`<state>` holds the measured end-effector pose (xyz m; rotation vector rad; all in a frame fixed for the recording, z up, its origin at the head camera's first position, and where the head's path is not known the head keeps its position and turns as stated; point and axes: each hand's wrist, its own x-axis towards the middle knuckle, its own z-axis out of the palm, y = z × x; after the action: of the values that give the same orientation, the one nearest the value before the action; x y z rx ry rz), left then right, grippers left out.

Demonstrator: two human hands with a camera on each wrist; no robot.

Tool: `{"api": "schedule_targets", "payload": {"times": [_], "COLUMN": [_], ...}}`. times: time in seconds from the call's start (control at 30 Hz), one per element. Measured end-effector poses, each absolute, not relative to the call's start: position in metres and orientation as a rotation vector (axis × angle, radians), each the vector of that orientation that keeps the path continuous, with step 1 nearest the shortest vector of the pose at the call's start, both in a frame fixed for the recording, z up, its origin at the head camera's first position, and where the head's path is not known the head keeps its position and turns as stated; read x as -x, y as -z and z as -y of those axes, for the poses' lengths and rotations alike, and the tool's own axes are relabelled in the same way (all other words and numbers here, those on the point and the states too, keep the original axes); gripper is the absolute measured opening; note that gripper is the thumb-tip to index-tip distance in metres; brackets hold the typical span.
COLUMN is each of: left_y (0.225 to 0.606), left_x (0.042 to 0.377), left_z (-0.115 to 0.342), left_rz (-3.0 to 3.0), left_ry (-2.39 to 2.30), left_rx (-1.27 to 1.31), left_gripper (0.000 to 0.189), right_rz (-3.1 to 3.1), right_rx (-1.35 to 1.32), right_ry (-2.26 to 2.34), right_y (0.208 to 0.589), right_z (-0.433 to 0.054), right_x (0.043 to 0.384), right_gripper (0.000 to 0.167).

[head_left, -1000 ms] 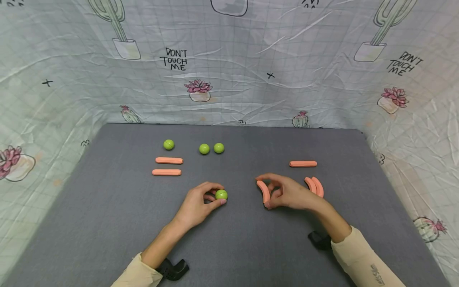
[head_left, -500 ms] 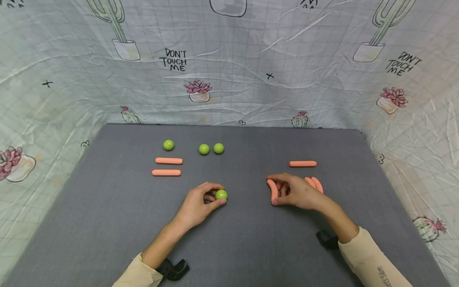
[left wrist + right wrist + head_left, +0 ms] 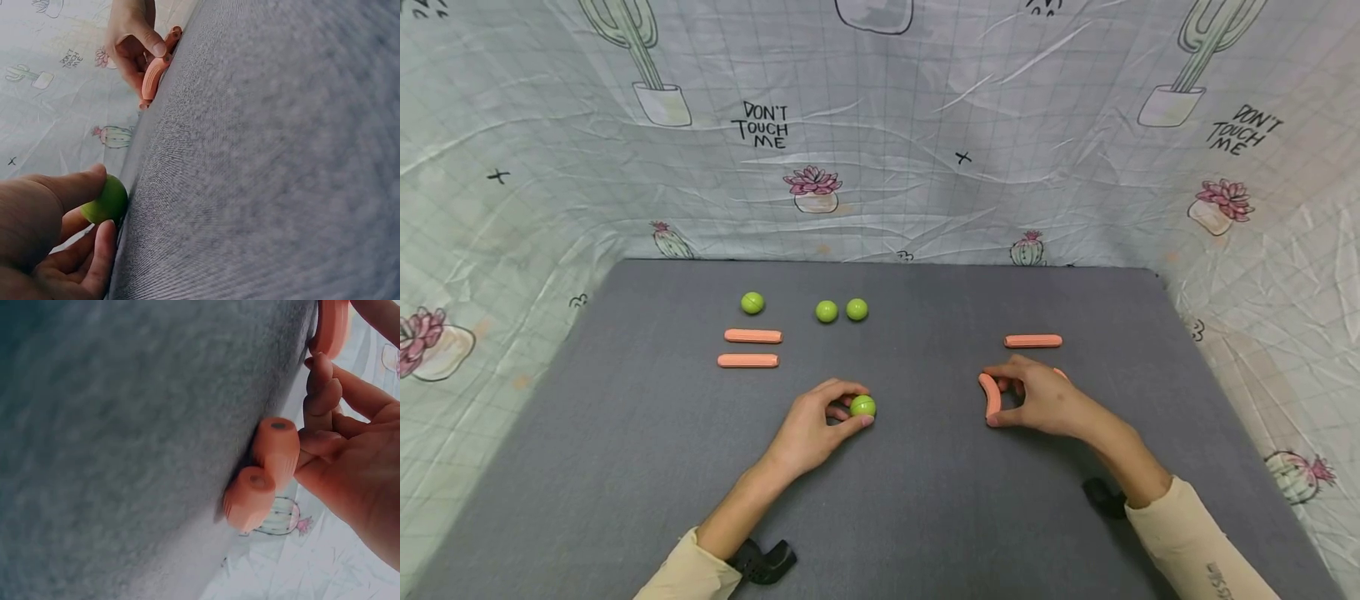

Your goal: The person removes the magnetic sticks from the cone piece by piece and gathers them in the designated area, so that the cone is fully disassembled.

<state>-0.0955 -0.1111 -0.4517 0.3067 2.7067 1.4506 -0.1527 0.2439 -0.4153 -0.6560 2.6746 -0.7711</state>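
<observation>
My left hand (image 3: 808, 429) pinches a green ball (image 3: 862, 407) between thumb and fingers, low at the grey table. The left wrist view shows the same ball (image 3: 107, 201) against the thumb and fingertips. My right hand (image 3: 1043, 400) holds a curved orange stick (image 3: 992, 397) by its two ends, thumb at the near end and fingers at the far end. Two more curved orange sticks lie side by side beneath that hand; the right wrist view shows their ends with small holes, one stick (image 3: 277, 450) behind the other stick (image 3: 250, 500). From the head, the hand mostly hides them.
Two straight orange sticks (image 3: 753, 337) lie parallel at the left. Behind them sit a single green ball (image 3: 752, 302) and a pair of green balls (image 3: 827, 312). One straight orange stick (image 3: 1033, 342) lies beyond my right hand. A printed cloth (image 3: 880, 150) hangs behind the grey table (image 3: 880, 517).
My right hand has slid right with the curved orange stick, over the two curved sticks, now mostly covered. The left hand and its green ball have stayed put.
</observation>
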Motion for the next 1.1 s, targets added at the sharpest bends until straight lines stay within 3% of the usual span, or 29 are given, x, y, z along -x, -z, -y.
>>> {"api": "schedule_targets", "payload": {"times": [0.37, 1.1], "left_y": [0.454, 0.454], "left_x": [0.097, 0.098], "left_z": [0.111, 0.111], "left_rz": [-2.706, -2.715], "left_ry": [-1.447, -1.432], "left_rx": [-0.303, -0.299], "left_gripper": [0.034, 0.034], "right_rz": [-2.659, -2.772], "right_rx": [0.723, 0.686], "right_ry": [0.827, 0.788], "right_y": [0.418, 0.417], "right_z": [-0.251, -0.272], "right_x": [0.156, 0.155], "right_gripper": [0.068, 0.065]}}
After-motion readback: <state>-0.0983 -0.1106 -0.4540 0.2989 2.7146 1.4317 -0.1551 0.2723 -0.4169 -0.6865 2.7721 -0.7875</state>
